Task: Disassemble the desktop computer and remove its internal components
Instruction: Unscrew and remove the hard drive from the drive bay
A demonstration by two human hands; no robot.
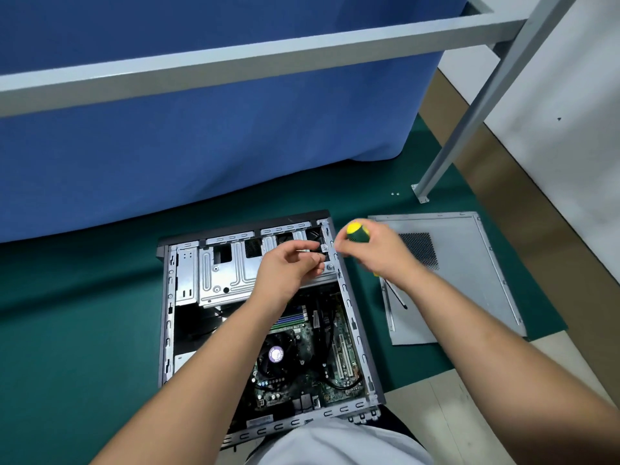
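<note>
Gripping a screwdriver (358,232), the right hand (372,251) hovers beside the computer case (349,297).

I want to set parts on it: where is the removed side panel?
The side panel lies flat on the green mat, right of the open case, under the right hand.

Two bare forearms, no sleeves in view. Left hand (288,266) and right hand (372,251) bare: no gloves, no rings, no watch, no wristbands. Fingernails short, unpainted where visible. Light grey-white garment (342,444) at bottom edge of view, plain fabric, no print; darker cloth showing just beside it on right.
</note>
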